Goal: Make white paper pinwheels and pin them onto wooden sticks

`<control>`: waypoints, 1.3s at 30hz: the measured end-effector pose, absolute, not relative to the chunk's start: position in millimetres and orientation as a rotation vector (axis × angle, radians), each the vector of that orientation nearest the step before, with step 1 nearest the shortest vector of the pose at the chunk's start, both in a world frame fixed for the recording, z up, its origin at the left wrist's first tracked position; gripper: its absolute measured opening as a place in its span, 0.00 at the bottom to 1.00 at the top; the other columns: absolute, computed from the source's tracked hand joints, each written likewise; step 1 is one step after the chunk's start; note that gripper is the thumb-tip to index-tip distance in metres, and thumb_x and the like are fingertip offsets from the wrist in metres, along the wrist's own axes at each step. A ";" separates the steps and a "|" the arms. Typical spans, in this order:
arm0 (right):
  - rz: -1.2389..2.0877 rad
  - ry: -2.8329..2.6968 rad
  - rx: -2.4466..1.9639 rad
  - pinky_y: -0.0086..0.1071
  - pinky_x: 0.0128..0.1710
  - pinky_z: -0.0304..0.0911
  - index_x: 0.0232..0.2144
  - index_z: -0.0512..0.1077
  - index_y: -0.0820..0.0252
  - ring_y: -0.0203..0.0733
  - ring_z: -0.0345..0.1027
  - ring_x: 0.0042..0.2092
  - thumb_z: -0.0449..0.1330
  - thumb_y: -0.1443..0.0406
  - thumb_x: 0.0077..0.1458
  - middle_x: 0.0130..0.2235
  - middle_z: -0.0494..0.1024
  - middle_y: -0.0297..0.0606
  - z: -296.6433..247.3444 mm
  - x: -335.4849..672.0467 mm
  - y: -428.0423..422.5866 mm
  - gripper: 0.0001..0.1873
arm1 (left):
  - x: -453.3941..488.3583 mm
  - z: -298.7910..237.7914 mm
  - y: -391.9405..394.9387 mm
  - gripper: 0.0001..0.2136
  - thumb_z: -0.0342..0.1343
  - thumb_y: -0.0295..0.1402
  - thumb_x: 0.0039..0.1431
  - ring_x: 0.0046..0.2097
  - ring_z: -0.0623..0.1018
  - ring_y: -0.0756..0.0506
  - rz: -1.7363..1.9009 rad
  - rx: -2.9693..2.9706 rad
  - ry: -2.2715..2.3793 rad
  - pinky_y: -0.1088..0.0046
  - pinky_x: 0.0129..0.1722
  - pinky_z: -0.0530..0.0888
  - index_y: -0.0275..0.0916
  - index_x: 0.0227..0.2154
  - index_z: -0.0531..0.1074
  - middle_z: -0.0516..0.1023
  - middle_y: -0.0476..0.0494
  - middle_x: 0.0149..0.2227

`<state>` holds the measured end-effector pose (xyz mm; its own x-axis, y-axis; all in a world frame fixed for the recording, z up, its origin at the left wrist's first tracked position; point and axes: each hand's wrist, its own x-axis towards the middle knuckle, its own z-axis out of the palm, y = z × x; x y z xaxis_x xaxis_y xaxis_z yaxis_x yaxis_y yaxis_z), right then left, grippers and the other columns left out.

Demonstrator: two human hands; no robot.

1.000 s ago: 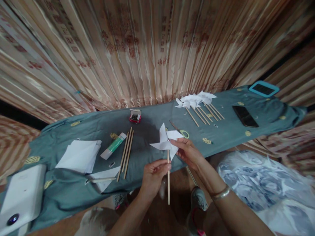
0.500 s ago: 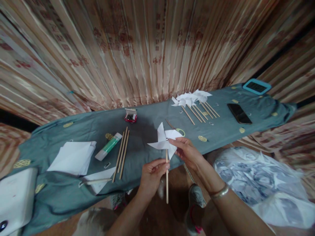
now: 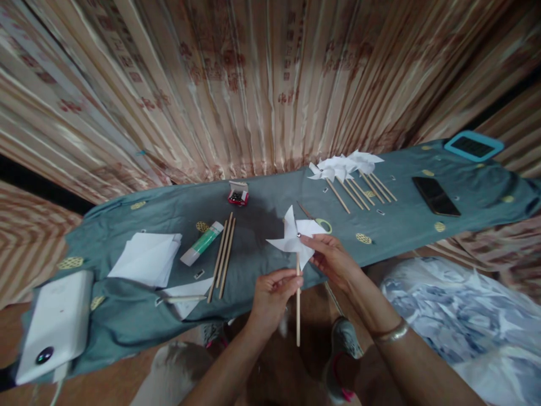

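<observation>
A white paper pinwheel (image 3: 290, 241) on a wooden stick is held upright in front of me, above the table's near edge. My left hand (image 3: 274, 293) pinches the stick just below the paper blades. With thumb and fingers at the blades, my right hand (image 3: 333, 256) grips the pinwheel's right side, the thumb beside the shiny pin at its centre. Behind it lie scissors (image 3: 323, 224) with a yellow-green handle, partly hidden by the paper. Several finished pinwheels (image 3: 338, 167) lie in a row at the back right.
On the green cloth (image 3: 270, 194) are a red box of pins (image 3: 238, 194), a glue stick (image 3: 202, 243), loose sticks (image 3: 226, 256), stacked paper (image 3: 146, 259), a phone (image 3: 435, 195), a blue-framed device (image 3: 473, 146) and a white device (image 3: 57, 324). A bag of white pieces (image 3: 460, 310) stands at right.
The view has shifted, so the table things appear further right, and more of the white device shows. Both hands keep their hold on the pinwheel, with little other change.
</observation>
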<state>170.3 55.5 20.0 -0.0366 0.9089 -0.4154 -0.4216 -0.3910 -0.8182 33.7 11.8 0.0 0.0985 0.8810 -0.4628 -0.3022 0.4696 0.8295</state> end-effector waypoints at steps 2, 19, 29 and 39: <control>1.635 -0.599 -1.190 0.20 0.26 0.64 0.20 0.78 0.59 0.28 0.69 0.24 0.74 0.60 0.32 0.23 0.79 0.31 20.3 169.3 55.7 0.12 | 33.8 1.3 12.0 0.10 0.69 0.35 0.30 0.23 0.70 0.52 0.964 0.616 1.150 0.75 0.26 0.68 0.37 0.21 0.80 0.76 0.47 0.18; 1.668 -0.548 -1.174 0.17 0.25 0.65 0.22 0.79 0.61 0.27 0.69 0.23 0.75 0.61 0.30 0.23 0.80 0.31 17.1 170.6 56.4 0.13 | 33.5 0.8 12.5 0.10 0.68 0.34 0.29 0.21 0.67 0.53 0.989 0.579 1.106 0.77 0.24 0.64 0.37 0.20 0.80 0.73 0.49 0.16; 1.667 -0.560 -1.136 0.19 0.27 0.67 0.24 0.80 0.61 0.29 0.71 0.25 0.74 0.62 0.33 0.26 0.81 0.33 16.6 171.7 54.7 0.13 | 34.0 -4.6 12.3 0.10 0.69 0.35 0.31 0.22 0.67 0.53 1.001 0.628 1.115 0.77 0.24 0.65 0.37 0.21 0.81 0.74 0.48 0.17; 1.648 -0.496 -1.114 0.21 0.24 0.67 0.26 0.78 0.59 0.31 0.71 0.23 0.73 0.57 0.34 0.25 0.80 0.31 18.5 173.3 54.2 0.16 | 34.5 -3.6 12.2 0.12 0.69 0.37 0.32 0.23 0.69 0.52 0.991 0.637 1.118 0.76 0.26 0.67 0.37 0.23 0.81 0.76 0.47 0.19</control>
<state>173.3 54.2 18.5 -0.0300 0.9054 -0.4234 -0.5215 -0.3756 -0.7662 34.5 12.2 -3.6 0.1088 0.8936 -0.4355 -0.3250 0.4460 0.8339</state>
